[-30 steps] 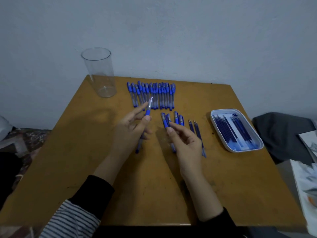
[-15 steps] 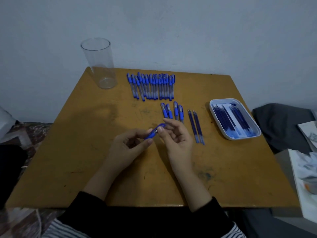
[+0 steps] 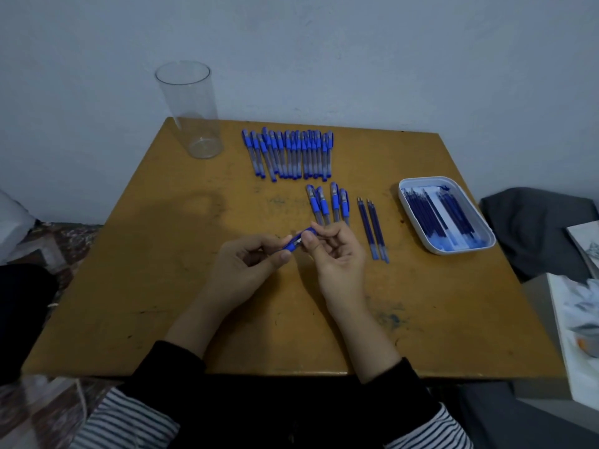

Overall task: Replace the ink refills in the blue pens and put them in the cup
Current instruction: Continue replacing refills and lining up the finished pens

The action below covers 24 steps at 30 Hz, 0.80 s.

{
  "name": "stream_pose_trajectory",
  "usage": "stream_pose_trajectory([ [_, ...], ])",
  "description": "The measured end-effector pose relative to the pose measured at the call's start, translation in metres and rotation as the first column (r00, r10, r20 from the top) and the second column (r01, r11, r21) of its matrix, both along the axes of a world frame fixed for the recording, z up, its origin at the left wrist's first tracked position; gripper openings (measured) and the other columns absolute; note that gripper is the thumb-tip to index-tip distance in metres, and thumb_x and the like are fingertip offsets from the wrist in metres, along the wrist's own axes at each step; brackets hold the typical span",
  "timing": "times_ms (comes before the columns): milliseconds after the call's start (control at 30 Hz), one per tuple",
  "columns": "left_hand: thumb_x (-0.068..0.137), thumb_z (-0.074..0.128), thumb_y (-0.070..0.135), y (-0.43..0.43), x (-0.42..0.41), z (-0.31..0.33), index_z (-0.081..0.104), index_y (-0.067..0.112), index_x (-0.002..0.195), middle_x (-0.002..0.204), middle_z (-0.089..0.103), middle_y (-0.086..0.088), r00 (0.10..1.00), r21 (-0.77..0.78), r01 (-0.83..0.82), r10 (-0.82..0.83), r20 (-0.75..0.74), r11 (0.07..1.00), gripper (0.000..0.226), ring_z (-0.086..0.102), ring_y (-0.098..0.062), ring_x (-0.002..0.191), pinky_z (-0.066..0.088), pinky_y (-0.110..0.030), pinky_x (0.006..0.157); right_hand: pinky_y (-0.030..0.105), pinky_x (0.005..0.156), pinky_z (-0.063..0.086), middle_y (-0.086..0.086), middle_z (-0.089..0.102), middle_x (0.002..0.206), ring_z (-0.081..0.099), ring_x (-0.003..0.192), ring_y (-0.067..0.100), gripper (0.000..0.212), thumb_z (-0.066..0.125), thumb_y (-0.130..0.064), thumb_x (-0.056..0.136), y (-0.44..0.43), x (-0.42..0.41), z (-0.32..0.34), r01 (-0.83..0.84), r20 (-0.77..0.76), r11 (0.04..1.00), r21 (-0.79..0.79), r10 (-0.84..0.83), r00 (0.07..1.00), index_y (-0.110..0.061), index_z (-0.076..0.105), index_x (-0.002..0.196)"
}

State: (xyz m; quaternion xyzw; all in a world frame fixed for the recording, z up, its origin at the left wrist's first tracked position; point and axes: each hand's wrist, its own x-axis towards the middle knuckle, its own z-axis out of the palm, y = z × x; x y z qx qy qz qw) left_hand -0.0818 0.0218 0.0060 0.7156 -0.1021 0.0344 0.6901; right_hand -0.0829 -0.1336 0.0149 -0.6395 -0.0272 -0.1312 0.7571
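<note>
Over the middle of the wooden table [image 3: 129,286], my left hand [image 3: 246,270] and my right hand [image 3: 337,257] together pinch one blue pen [image 3: 296,242], each at one end. Most of that pen is hidden by my fingers. A row of several blue pens [image 3: 288,153] lies at the back of the table. A smaller group of several blue pens [image 3: 329,204] lies just beyond my right hand. Loose ink refills [image 3: 372,228] lie to its right. The clear empty cup [image 3: 191,111] stands upright at the back left corner.
A white tray [image 3: 486,236] holding several dark blue refills sits at the right side of the table. Dark cloth [image 3: 534,228] and papers [image 3: 580,319] lie off the table's right edge. A pale wall runs behind the table.
My left hand brought the pen down from near the back row to the table's middle. My right hand left the pens on the table and took hold of the pen's other end.
</note>
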Motion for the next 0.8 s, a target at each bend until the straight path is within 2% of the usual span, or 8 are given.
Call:
stream_pose_trajectory([
  [133,0.08,0.075,0.007,0.0007,-0.0006,0.0021,0.075,0.02,0.098,0.089,0.077,0.014,1.0,0.008,0.002,-0.002,0.003,1.0,0.022,0.067,0.001,0.084,0.05,-0.012,0.076,0.026,0.081,0.058,0.011,0.069,0.094,0.071,0.09,0.016,0.018,0.063,0.007,0.089,0.0004,0.0013,-0.0012,-0.011,0.013,1.0,-0.003,0.011,1.0,-0.01,0.058,0.085],
  [333,0.084,0.073,-0.004,-0.0004,-0.0007,0.0038,0.074,0.021,0.102,0.077,0.074,0.019,1.0,0.052,-0.013,0.012,0.009,0.999,0.031,0.059,0.009,0.066,0.042,-0.006,0.062,0.023,0.081,0.056,0.011,0.069,0.094,0.07,0.092,0.014,0.02,0.059,0.009,0.092,0.0013,0.002,-0.0011,-0.033,0.033,0.999,0.002,0.033,0.999,-0.01,0.058,0.088],
  [400,0.084,0.073,-0.002,-0.0003,-0.0015,0.0042,0.074,0.02,0.105,0.079,0.075,0.018,1.0,0.05,-0.015,0.014,0.019,0.999,0.03,0.059,0.009,0.067,0.041,-0.006,0.062,0.02,0.081,0.055,0.007,0.069,0.093,0.07,0.09,0.009,0.02,0.057,0.01,0.092,0.0015,0.0016,-0.0001,-0.034,0.035,0.999,-0.004,0.034,0.999,-0.01,0.057,0.088],
  [500,0.083,0.072,0.014,0.0027,-0.0026,0.0044,0.074,0.024,0.107,0.083,0.076,0.014,0.999,0.078,-0.007,0.004,0.043,0.997,0.026,0.059,0.005,0.072,0.042,-0.009,0.064,0.019,0.08,0.054,0.002,0.069,0.091,0.069,0.088,0.005,0.022,0.056,0.011,0.092,0.0014,0.0009,0.0013,-0.039,0.04,0.999,0.002,0.039,0.998,-0.01,0.057,0.088],
  [600,0.082,0.071,0.022,0.0053,-0.0026,0.0025,0.074,0.027,0.11,0.079,0.072,-0.002,0.998,0.144,-0.003,-0.006,0.058,0.99,0.028,0.052,-0.002,0.07,0.038,-0.014,0.063,0.018,0.08,0.054,0.004,0.068,0.092,0.069,0.09,0.005,0.021,0.056,0.012,0.092,0.0017,0.0013,0.0008,-0.042,0.035,0.999,0.01,0.042,0.999,-0.009,0.057,0.089],
  [700,0.083,0.07,0.022,0.0057,-0.0032,0.0045,0.072,0.022,0.115,0.08,0.07,-0.012,0.997,0.151,0.007,-0.018,0.073,0.989,0.032,0.049,0.0,0.067,0.036,-0.013,0.061,0.018,0.08,0.053,0.005,0.068,0.092,0.069,0.09,0.006,0.021,0.055,0.012,0.092,0.0013,0.0016,0.0004,-0.051,0.046,0.999,0.008,0.05,0.998,-0.009,0.056,0.089],
  [800,0.085,0.067,0.02,0.0062,-0.0034,0.0071,0.072,0.017,0.115,0.077,0.07,0.004,0.998,0.164,0.038,-0.046,0.047,0.986,0.03,0.051,0.002,0.063,0.037,-0.011,0.059,0.016,0.079,0.052,-0.006,0.072,0.086,0.069,0.088,0.003,0.021,0.056,0.011,0.092,0.0003,0.0012,0.0008,-0.068,0.05,0.998,-0.005,0.069,0.996,-0.009,0.057,0.088],
])
